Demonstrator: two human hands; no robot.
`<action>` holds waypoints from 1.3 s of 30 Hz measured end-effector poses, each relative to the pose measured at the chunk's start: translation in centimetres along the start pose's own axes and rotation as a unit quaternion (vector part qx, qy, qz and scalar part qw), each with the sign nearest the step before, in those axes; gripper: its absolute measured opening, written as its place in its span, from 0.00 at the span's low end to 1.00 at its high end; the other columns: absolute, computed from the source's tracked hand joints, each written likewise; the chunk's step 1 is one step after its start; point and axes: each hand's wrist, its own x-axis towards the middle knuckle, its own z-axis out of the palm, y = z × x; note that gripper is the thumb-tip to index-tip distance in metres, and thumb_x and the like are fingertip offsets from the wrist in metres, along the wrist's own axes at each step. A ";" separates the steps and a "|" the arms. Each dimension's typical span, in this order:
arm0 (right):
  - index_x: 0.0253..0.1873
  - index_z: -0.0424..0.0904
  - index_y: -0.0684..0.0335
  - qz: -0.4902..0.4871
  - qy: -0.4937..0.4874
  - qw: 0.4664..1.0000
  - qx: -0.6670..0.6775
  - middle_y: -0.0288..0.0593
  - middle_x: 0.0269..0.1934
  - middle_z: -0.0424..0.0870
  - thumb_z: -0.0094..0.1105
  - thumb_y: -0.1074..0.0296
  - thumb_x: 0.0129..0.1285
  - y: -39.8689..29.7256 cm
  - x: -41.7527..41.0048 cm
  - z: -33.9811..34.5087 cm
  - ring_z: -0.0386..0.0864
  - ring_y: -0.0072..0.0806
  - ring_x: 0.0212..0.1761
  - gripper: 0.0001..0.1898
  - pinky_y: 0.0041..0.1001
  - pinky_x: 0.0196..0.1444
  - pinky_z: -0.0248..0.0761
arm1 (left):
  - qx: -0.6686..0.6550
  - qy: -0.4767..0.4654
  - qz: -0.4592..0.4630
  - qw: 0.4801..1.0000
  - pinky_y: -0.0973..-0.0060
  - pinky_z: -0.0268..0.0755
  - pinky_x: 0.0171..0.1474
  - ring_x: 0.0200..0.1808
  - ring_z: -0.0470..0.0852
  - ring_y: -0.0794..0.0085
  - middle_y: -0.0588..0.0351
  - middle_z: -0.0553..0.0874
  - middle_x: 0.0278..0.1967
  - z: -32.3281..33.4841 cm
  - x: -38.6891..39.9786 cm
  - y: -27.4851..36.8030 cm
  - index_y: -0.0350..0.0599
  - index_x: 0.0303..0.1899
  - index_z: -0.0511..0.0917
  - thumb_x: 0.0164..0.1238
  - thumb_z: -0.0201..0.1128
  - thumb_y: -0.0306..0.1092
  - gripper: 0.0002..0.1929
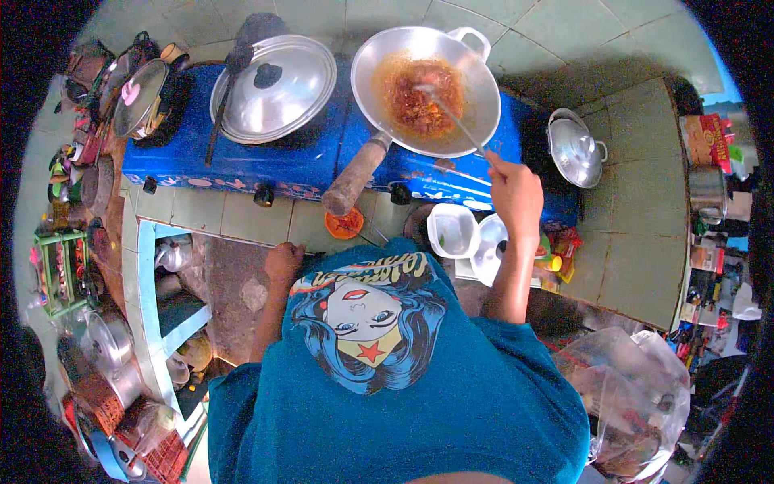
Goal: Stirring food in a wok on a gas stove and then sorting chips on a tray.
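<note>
A metal wok with a wooden handle sits on the right side of a blue gas stove. Reddish-brown sauce or paste lies in its middle. My right hand grips the thin handle of a metal spoon or ladle, whose head rests in the sauce. At the tiled counter's front edge my left hand is curled, apparently resting there. Whether anything is in it cannot be seen. Between my hands stands a small orange bowl with red residue inside.
A lidded pan with a dark spatula across it covers the stove's left side. White plastic container and a round lid lie near my right forearm. A lidded pot stands right of the stove.
</note>
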 end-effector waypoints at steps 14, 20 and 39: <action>0.44 0.83 0.45 0.013 -0.016 1.000 0.023 0.47 0.32 0.83 0.55 0.64 0.56 1.3 -1.5 -2.9 0.81 0.47 0.35 0.12 0.40 0.38 0.74 | 0.051 -0.113 0.009 0.992 0.56 0.75 0.44 0.41 0.81 0.47 0.38 0.81 0.42 1.4 0.0 -0.4 0.36 0.50 0.71 0.56 0.56 0.64 0.36; 0.48 0.82 0.50 0.027 0.017 1.000 0.002 0.54 0.33 0.81 0.58 0.65 0.58 -0.1 -0.4 -0.7 0.82 0.45 0.34 0.12 0.34 0.37 0.73 | 0.135 -0.131 0.036 0.981 0.57 0.74 0.48 0.48 0.79 0.49 0.37 0.77 0.49 3.9 0.9 -1.5 0.35 0.54 0.67 0.60 0.52 0.63 0.36; 0.47 0.82 0.53 0.071 0.005 0.997 0.024 0.55 0.34 0.82 0.60 0.69 0.56 -0.7 -4.3 -6.2 0.83 0.43 0.36 0.13 0.31 0.37 0.73 | -0.012 -0.160 0.088 0.983 0.52 0.71 0.52 0.50 0.76 0.41 0.23 0.61 0.59 14.5 5.0 -9.0 0.26 0.59 0.58 0.71 0.36 0.38 0.24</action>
